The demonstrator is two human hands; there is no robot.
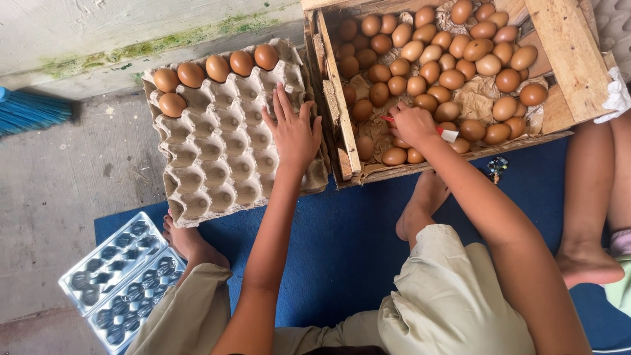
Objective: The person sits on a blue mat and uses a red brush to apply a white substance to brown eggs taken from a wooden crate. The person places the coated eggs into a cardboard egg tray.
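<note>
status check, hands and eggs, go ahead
Left hand flat on cardboard egg tray. Right hand in wooden crate, on eggs, gripping red pen.

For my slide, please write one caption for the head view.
Left hand rests on a cardboard egg tray; right hand reaches among brown eggs in a wooden crate.

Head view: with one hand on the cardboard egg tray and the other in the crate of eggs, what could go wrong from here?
1. The right hand holds a red-and-white marker while reaching among brown eggs in the wooden crate; its grip on an egg may be weak.
2. The left hand presses on the cardboard egg tray, which could flex and jostle its six eggs.
</note>
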